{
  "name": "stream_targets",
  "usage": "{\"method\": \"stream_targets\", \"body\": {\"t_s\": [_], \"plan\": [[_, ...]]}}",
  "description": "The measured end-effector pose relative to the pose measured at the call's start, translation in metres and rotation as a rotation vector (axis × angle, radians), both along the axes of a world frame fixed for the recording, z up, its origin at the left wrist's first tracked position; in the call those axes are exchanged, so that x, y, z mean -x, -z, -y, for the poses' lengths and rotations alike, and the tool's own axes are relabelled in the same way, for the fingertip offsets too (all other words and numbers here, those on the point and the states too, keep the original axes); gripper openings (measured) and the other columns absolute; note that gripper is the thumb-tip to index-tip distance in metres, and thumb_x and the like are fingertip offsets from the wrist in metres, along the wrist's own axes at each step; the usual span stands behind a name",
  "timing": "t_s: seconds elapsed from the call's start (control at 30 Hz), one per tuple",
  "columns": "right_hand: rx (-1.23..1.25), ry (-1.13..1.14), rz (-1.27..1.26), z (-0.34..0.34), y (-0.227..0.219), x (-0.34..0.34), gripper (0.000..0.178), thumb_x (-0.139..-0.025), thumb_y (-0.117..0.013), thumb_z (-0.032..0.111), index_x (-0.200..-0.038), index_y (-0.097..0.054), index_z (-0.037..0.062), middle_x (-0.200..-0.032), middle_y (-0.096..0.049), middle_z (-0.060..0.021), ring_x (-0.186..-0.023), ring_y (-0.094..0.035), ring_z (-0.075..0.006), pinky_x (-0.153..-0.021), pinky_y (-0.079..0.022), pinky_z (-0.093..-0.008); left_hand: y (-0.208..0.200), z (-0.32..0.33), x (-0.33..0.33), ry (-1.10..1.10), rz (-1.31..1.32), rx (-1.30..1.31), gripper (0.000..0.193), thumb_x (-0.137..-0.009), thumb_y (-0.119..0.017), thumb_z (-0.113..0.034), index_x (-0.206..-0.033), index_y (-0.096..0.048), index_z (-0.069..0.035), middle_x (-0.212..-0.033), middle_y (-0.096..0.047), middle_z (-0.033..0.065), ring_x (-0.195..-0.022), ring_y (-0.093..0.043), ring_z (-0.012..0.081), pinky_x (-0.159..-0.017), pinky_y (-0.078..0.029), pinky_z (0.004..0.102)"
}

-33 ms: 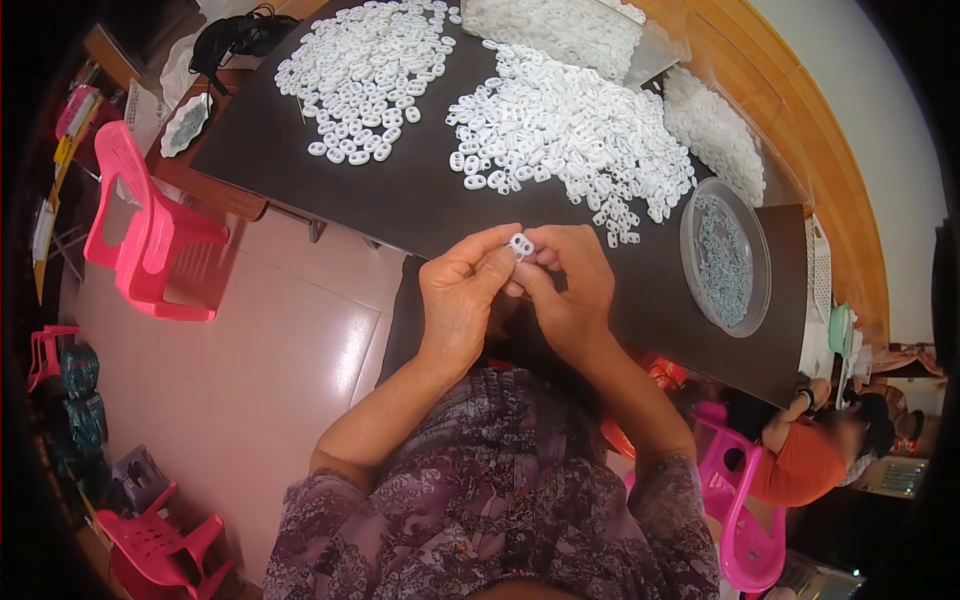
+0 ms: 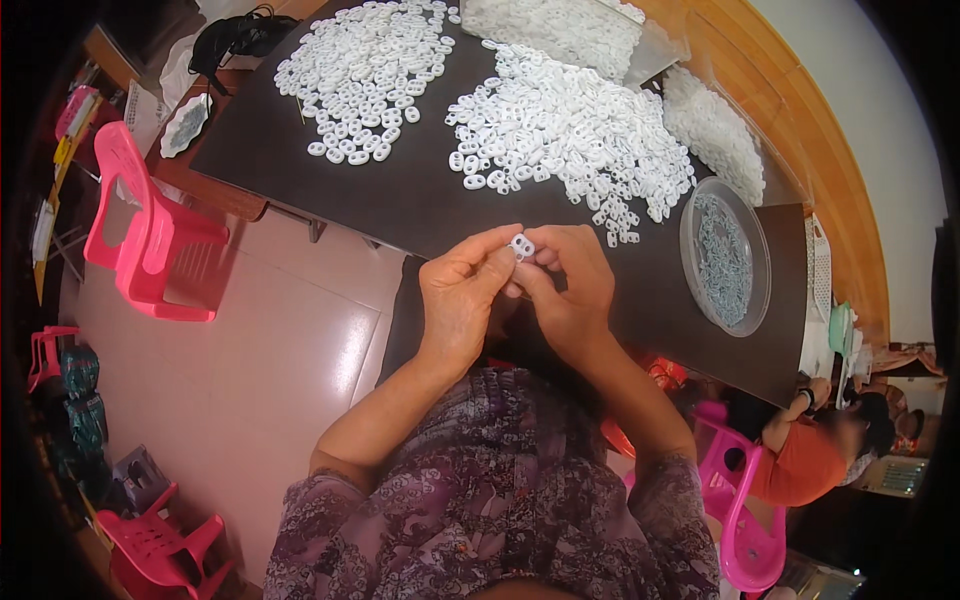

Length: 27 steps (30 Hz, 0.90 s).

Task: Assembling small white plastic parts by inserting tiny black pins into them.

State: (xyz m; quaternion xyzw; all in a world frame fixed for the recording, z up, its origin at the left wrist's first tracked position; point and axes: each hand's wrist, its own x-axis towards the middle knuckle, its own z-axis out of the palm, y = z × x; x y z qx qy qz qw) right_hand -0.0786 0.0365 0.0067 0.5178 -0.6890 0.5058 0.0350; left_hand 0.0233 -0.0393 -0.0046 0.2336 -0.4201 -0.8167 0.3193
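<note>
Over the near edge of the table, my left hand and my right hand meet with their fingertips together. Between them is a small white oval plastic piece with two holes, pinched from both sides. Fingers cover its lower part, and whether a second small part is in the grip is hidden. Beyond my hands lies a large heap of similar white pieces. Farther left spreads another pile of white two-holed pieces. On the right stands a round clear tub holding many small grey-blue metal pieces, perhaps screws.
A clear bin of white pieces stands at the back of the dark table, with a filled clear bag beside it. Pink plastic chairs stand on the left floor. At lower right a person in an orange top sits near another pink chair.
</note>
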Motion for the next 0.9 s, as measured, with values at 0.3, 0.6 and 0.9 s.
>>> {"method": "stream_targets", "body": {"t_s": [0.3,0.6,0.9], "plan": [[0.01,-0.013,0.014,-0.003,-0.003,-0.002,0.028,-0.065,-0.07,-0.002,-0.092,-0.062,0.0029,-0.085,-0.06,-0.0075,-0.069,-0.052,-0.0212,-0.06,-0.044,-0.0314,0.002,0.004,-0.005,-0.015,0.065,0.226,0.022,-0.088,-0.061,-0.005,-0.109,-0.065,0.0,-0.089,-0.063,0.0037,-0.073,-0.055,0.0085,-0.066,-0.046,0.0206],[-0.066,-0.141,0.41,-0.011,-0.012,0.005,0.017,-0.083,-0.059,-0.004,-0.098,-0.064,-0.0019,-0.091,-0.061,-0.0041,-0.083,-0.056,-0.0098,-0.074,-0.045,-0.0223,-0.001,0.006,-0.008,0.014,0.06,0.201,0.024,-0.088,-0.062,-0.007,-0.111,-0.064,0.001,-0.086,-0.064,0.0027,-0.07,-0.057,0.0077,-0.063,-0.046,0.0192],[-0.124,-0.1,0.405,-0.009,-0.013,0.003,0.014,-0.085,-0.056,-0.004,-0.096,-0.065,-0.0015,-0.088,-0.062,-0.0039,-0.083,-0.057,-0.0094,-0.074,-0.045,-0.0223,0.001,0.001,-0.005,-0.01,0.057,0.177,0.025,-0.088,-0.061,-0.006,-0.113,-0.062,0.002,-0.084,-0.063,0.0027,-0.07,-0.057,0.0088,-0.062,-0.046,0.02]]}}
